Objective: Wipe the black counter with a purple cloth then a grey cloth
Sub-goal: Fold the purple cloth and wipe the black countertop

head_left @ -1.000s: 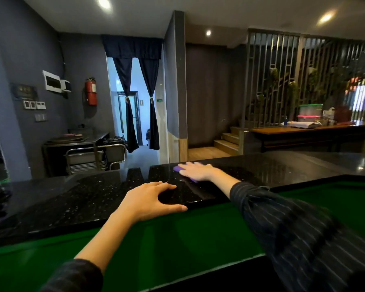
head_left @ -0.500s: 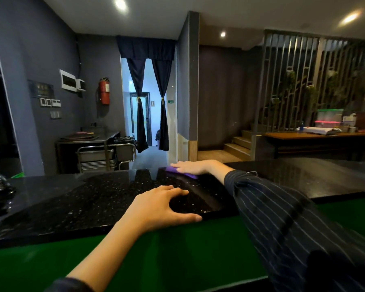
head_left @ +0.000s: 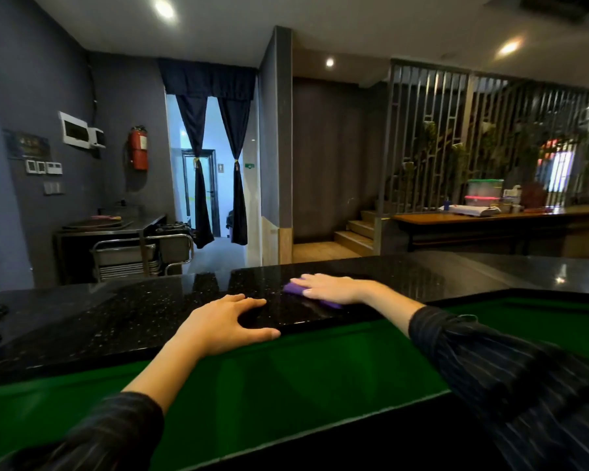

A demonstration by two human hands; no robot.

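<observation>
Head view shows us our right hand [head_left: 330, 287] lying flat on the purple cloth [head_left: 293, 289], fingers straight and palm down. It does not curl round the cloth. It just presses on top of it. Only a little purple peeks out, by the fingertips and near the wrist, so most of the cloth is hidden under the hand. The cloth lies on the black surface [head_left: 116, 317], close to the front edge.

We think the cloth is soft, thin and very light. It looks floppy, so it may bunch up or slip out if we push with the fingertips alone. The best place to hold it down is its middle, with the whole palm. To lift it, we would pinch one of the purple bits that stick out.

The black surface looks hard, smooth and shiny, with tiny sparkles. We guess the cloth slides on it easily.

Our left hand [head_left: 218, 326] rests on the front edge of the surface, near the cloth but not touching it. Its fingers are spread and relaxed, its thumb lies along the edge, and it holds nothing. Below the edge runs a green ledge [head_left: 286, 379]. We see no grey cloth anywhere.
</observation>
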